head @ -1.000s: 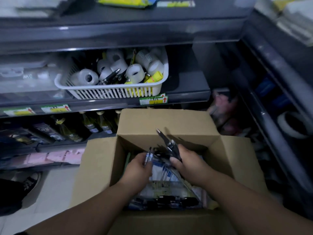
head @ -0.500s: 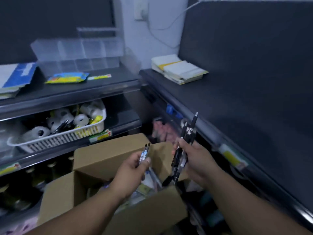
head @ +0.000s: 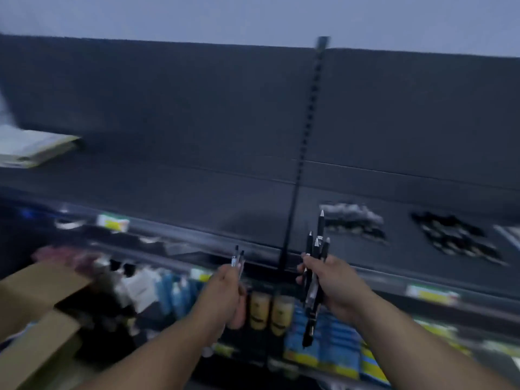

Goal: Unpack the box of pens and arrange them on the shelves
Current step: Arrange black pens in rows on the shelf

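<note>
My right hand (head: 336,282) grips a bunch of several black pens (head: 316,249), tips pointing up, in front of the dark top shelf (head: 197,198). My left hand (head: 225,291) holds two pens (head: 237,257) upright, a little to the left and lower. The open cardboard box (head: 36,305) sits at the lower left, apart from both hands. Two blurred piles of pens (head: 354,218) (head: 455,237) lie on the top shelf to the right of my hands.
A slotted black upright (head: 305,142) divides the shelf back panel. A stack of notebooks (head: 31,147) lies on the shelf at far left. Lower shelves hold yellow-capped bottles (head: 267,311), blue packets (head: 332,342) and other blurred goods.
Both hands have lifted the pens out of the box and away to the right. My view has swung right and up onto the dark top shelf; the box now lies at lower left.
</note>
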`<state>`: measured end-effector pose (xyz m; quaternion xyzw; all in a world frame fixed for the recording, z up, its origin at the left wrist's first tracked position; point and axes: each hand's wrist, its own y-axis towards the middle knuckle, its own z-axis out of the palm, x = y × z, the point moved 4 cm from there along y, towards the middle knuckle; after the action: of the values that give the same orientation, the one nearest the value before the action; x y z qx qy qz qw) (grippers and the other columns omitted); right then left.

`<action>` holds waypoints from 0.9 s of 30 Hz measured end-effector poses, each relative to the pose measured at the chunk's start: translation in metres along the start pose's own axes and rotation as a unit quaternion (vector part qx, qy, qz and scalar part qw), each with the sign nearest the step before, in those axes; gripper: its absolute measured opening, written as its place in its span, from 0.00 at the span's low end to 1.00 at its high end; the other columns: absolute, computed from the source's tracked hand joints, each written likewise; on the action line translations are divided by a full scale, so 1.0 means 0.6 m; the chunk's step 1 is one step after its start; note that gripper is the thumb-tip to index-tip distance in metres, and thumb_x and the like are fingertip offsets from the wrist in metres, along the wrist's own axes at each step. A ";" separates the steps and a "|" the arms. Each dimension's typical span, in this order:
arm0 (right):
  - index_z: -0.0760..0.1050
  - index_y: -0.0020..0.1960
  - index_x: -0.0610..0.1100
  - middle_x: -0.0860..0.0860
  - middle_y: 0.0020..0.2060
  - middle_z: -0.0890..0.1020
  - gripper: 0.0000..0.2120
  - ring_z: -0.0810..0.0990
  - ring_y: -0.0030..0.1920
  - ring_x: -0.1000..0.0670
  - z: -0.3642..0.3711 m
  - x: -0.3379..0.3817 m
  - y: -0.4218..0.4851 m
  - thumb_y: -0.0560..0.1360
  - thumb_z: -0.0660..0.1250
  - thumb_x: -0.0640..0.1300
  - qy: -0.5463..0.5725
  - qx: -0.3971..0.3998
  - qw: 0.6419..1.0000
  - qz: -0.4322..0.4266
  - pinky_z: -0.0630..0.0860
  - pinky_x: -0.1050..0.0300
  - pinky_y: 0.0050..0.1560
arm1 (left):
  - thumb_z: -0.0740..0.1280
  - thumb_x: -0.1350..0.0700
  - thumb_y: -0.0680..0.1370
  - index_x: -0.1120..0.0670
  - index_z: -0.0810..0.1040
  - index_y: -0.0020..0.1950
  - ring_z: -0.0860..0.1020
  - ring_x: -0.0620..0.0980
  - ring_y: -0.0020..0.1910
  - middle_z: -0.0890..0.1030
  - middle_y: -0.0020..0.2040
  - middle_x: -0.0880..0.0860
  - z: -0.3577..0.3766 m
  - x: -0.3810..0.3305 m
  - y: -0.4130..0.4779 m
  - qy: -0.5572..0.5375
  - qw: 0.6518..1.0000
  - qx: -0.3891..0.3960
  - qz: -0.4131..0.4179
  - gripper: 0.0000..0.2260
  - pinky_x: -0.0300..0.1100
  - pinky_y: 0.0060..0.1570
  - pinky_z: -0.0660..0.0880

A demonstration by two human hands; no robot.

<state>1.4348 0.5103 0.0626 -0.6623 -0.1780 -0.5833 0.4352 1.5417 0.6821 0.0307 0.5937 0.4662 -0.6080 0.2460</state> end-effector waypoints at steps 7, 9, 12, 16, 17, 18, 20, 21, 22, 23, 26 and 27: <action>0.72 0.51 0.41 0.45 0.37 0.78 0.07 0.79 0.35 0.48 -0.283 -0.035 -0.103 0.81 0.61 0.44 0.061 -0.120 0.991 0.028 0.74 0.58 0.28 | 0.55 0.52 0.83 0.54 0.74 0.59 0.71 0.46 0.37 0.75 0.42 0.50 0.277 -0.043 -0.025 0.107 0.981 0.153 0.047 0.12 0.38 0.35 0.68; 0.73 0.53 0.39 0.45 0.37 0.78 0.08 0.79 0.33 0.48 -0.325 -0.040 -0.112 0.81 0.62 0.45 0.067 -0.138 0.988 0.031 0.73 0.59 0.26 | 0.56 0.52 0.83 0.54 0.73 0.61 0.72 0.46 0.38 0.76 0.43 0.50 0.328 -0.060 -0.015 0.124 0.976 0.172 0.055 0.11 0.39 0.36 0.69; 0.74 0.53 0.40 0.46 0.37 0.80 0.09 0.80 0.35 0.48 -0.365 -0.033 -0.103 0.81 0.63 0.46 0.071 -0.162 0.984 0.034 0.73 0.56 0.28 | 0.57 0.57 0.82 0.52 0.70 0.61 0.71 0.47 0.37 0.74 0.40 0.51 0.378 -0.097 0.025 0.134 0.973 0.177 0.066 0.09 0.39 0.34 0.69; 0.71 0.51 0.40 0.47 0.35 0.79 0.07 0.79 0.30 0.52 -0.382 0.022 -0.053 0.81 0.62 0.45 0.056 -0.153 0.986 0.034 0.71 0.59 0.26 | 0.59 0.63 0.78 0.61 0.72 0.57 0.69 0.49 0.34 0.73 0.39 0.55 0.401 -0.150 0.125 0.203 0.965 0.119 0.116 0.09 0.40 0.31 0.64; 0.71 0.51 0.40 0.47 0.36 0.79 0.07 0.78 0.29 0.52 -0.381 0.040 -0.036 0.81 0.62 0.45 0.048 -0.147 0.987 0.033 0.71 0.59 0.25 | 0.59 0.63 0.77 0.61 0.71 0.56 0.69 0.49 0.35 0.73 0.41 0.56 0.400 -0.163 0.152 0.221 0.962 0.105 0.119 0.09 0.39 0.31 0.64; 0.71 0.51 0.40 0.46 0.36 0.79 0.07 0.79 0.30 0.52 -0.379 0.056 -0.017 0.81 0.63 0.45 0.043 -0.141 0.989 0.032 0.72 0.59 0.26 | 0.59 0.63 0.77 0.59 0.71 0.58 0.71 0.49 0.36 0.74 0.44 0.56 0.396 -0.175 0.176 0.231 0.961 0.095 0.117 0.10 0.39 0.32 0.66; 0.71 0.52 0.39 0.46 0.37 0.80 0.09 0.79 0.29 0.54 -0.371 0.086 0.021 0.80 0.63 0.45 0.029 -0.125 0.991 0.031 0.72 0.61 0.24 | 0.58 0.63 0.77 0.58 0.69 0.62 0.75 0.52 0.42 0.76 0.49 0.57 0.391 -0.192 0.222 0.257 0.957 0.086 0.105 0.13 0.42 0.37 0.73; 0.72 0.53 0.38 0.46 0.36 0.79 0.09 0.78 0.27 0.55 -0.364 0.099 0.039 0.80 0.63 0.45 0.022 -0.115 0.993 0.031 0.71 0.62 0.23 | 0.58 0.63 0.76 0.58 0.68 0.64 0.76 0.54 0.45 0.76 0.51 0.58 0.389 -0.196 0.241 0.277 0.952 0.084 0.101 0.15 0.43 0.39 0.74; 0.72 0.53 0.38 0.46 0.35 0.79 0.10 0.78 0.26 0.56 -0.357 0.110 0.057 0.81 0.63 0.45 0.016 -0.104 0.994 0.031 0.72 0.62 0.23 | 0.58 0.64 0.76 0.59 0.67 0.65 0.76 0.54 0.47 0.76 0.53 0.59 0.388 -0.199 0.257 0.296 0.947 0.085 0.097 0.17 0.43 0.40 0.74; 0.72 0.53 0.37 0.46 0.35 0.79 0.10 0.78 0.27 0.56 -0.348 0.120 0.074 0.81 0.63 0.45 0.014 -0.093 0.995 0.030 0.73 0.62 0.24 | 0.59 0.64 0.76 0.58 0.66 0.67 0.76 0.55 0.49 0.75 0.56 0.60 0.388 -0.199 0.271 0.311 0.942 0.086 0.094 0.19 0.43 0.42 0.74; 0.73 0.51 0.38 0.47 0.34 0.80 0.08 0.78 0.29 0.53 -0.327 0.134 0.121 0.80 0.64 0.43 0.034 -0.067 0.997 0.032 0.74 0.58 0.28 | 0.59 0.64 0.76 0.57 0.61 0.73 0.74 0.57 0.55 0.71 0.63 0.61 0.393 -0.199 0.291 0.331 0.935 0.093 0.082 0.24 0.45 0.50 0.74; 0.73 0.51 0.38 0.47 0.33 0.80 0.07 0.78 0.29 0.52 -0.322 0.135 0.135 0.80 0.64 0.43 0.044 -0.059 0.997 0.036 0.74 0.57 0.28 | 0.59 0.64 0.77 0.58 0.62 0.73 0.74 0.56 0.54 0.70 0.64 0.62 0.396 -0.197 0.295 0.334 0.934 0.093 0.082 0.23 0.44 0.48 0.72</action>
<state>1.3965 0.2915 0.0967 -0.6666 -0.1001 -0.6048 0.4241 1.5962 0.3694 0.0616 0.8189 0.4128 -0.3928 0.0691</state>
